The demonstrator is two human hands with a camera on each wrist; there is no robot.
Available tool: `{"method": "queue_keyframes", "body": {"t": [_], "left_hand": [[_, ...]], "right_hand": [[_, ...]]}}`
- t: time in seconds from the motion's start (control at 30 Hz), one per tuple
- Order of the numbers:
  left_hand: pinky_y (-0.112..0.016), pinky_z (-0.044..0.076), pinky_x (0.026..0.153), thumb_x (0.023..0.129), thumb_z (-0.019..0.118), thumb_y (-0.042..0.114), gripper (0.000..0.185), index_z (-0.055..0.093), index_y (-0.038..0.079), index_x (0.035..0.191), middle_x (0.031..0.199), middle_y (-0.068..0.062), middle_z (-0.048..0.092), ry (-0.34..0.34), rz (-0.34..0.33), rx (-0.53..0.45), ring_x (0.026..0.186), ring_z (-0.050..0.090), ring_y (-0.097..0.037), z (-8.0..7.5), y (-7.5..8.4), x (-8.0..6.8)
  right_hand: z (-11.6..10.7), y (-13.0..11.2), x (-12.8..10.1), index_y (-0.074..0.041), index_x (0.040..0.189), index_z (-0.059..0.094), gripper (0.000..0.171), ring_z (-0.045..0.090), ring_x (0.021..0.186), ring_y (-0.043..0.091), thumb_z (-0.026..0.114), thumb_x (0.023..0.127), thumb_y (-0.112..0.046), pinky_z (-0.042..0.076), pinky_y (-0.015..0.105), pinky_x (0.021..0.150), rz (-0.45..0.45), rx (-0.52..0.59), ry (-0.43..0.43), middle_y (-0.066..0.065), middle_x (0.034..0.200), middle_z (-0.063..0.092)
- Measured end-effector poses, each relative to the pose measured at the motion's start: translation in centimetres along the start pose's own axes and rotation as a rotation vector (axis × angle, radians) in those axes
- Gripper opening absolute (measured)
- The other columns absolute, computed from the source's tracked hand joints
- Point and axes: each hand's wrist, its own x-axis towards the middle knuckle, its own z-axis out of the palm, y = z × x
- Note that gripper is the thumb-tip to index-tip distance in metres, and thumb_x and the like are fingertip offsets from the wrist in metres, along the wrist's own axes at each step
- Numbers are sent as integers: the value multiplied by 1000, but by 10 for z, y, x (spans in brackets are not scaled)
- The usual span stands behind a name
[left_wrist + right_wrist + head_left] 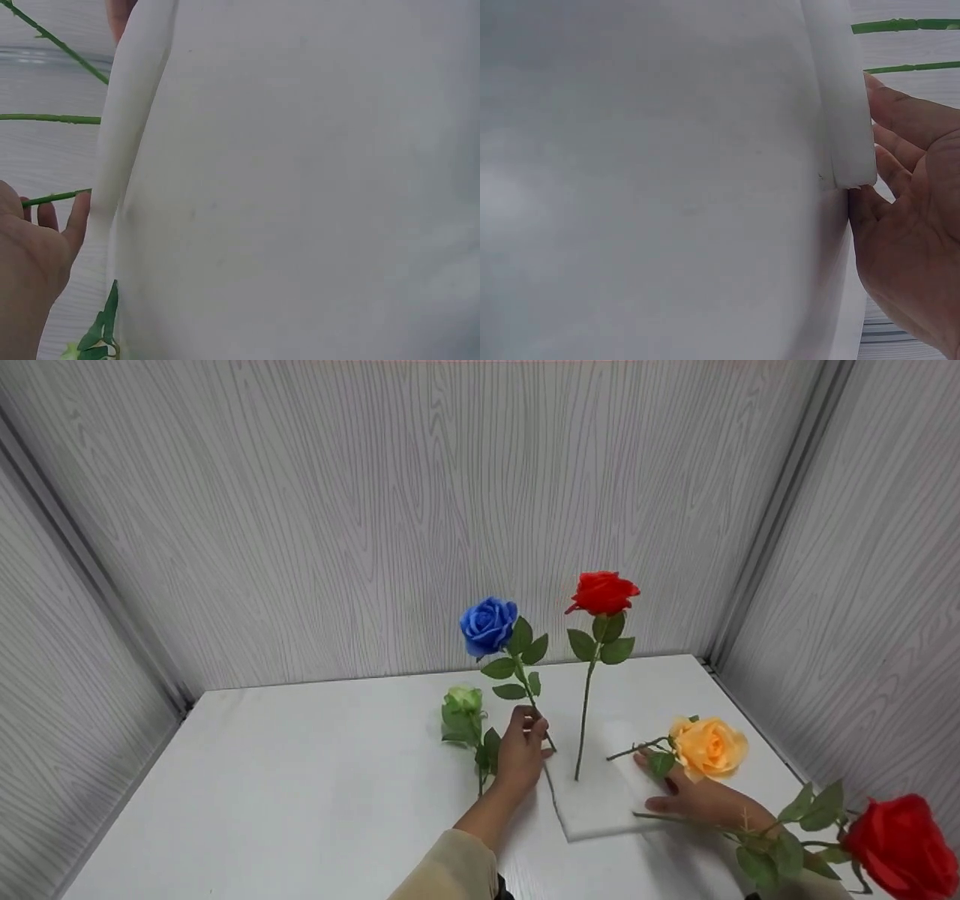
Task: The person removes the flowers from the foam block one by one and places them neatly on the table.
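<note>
My left hand (pixel 523 750) pinches the stem of a blue rose (pixel 489 625), which leans left over the far left edge of a white foam board (pixel 604 810). In the left wrist view, that stem (pixel 60 197) ends at the edge of the board. At the board's right side, my right hand (pixel 694 799) holds the edge; the right wrist view shows its fingers (pixel 907 112) against the block. A red rose (pixel 602 594) stands nearly upright in the board. A yellow rose (pixel 710 748) and a second red rose (pixel 900 844) lean right above the right hand.
A light green rose (pixel 463 700) lies on the white table (pixel 315 780), just left of the left hand. Grey wood-grain panels (pixel 360 510) rise behind the table and along both sides. The near red rose partly covers the right forearm.
</note>
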Motion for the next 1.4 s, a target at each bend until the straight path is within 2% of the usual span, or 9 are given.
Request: {"method": "queue_keyframes", "body": {"t": [0.2,0.47,0.77,0.9,1.1,1.17,1.23,1.3,1.4], "left_hand": [[-38,70,84,115,55,26,17,52,11,125,120,-15,63,-18,-1,-67,109,68,-29,-7,7,-3],[-36,69,84,114,57,28,20,55,14,128,119,-11,63,-59,-43,-46,104,64,-18,-22,18,-9],[-34,68,86,114,58,23,17,56,19,130,132,-14,62,-87,-50,-2,117,67,-30,-41,18,-15],[-36,69,83,114,58,22,20,55,17,132,130,-14,61,-80,-61,-14,118,66,-36,-48,19,-17],[-36,68,75,113,60,23,24,55,17,135,120,-10,62,-83,-90,25,106,67,-27,-58,20,-19],[-36,67,75,113,61,24,25,55,18,136,117,-9,63,-87,-105,43,102,67,-22,-61,20,-20],[-37,68,76,113,61,24,26,56,18,137,117,-9,64,-85,-118,55,102,68,-20,-65,21,-21],[-38,68,77,112,62,25,27,56,20,138,118,-9,64,-79,-131,68,104,69,-22,-70,22,-22],[-37,68,76,112,63,24,27,56,21,137,120,-11,63,-66,-137,77,108,70,-26,-77,24,-24]], "right_hand": [[-1,5,1,-7,171,29,86,14,162,60,71,104,-42,16,76,130,-96,-53,19,29,178,17],[2,-3,0,-9,173,22,91,7,163,60,73,103,-38,9,82,127,3,-27,1,31,178,12],[3,0,3,-12,173,24,90,2,166,55,73,102,-41,4,79,129,24,0,-16,23,182,9],[3,-2,1,-11,173,24,90,7,165,58,73,103,-41,9,80,129,2,-21,-11,27,180,12],[2,-2,-1,-8,172,24,90,16,163,58,73,103,-39,17,78,128,-16,-61,10,32,176,19],[1,-1,-1,-2,170,26,89,17,161,61,73,103,-36,19,77,128,-64,-75,15,34,175,20],[1,0,-1,1,169,28,88,19,160,62,74,102,-34,23,57,137,-108,-80,25,35,174,21],[0,2,-1,4,167,29,88,23,158,62,74,102,-34,28,35,135,-144,-106,31,36,173,24],[1,4,0,3,168,29,88,22,158,62,74,102,-35,27,31,134,-140,-107,25,35,174,22]]}}
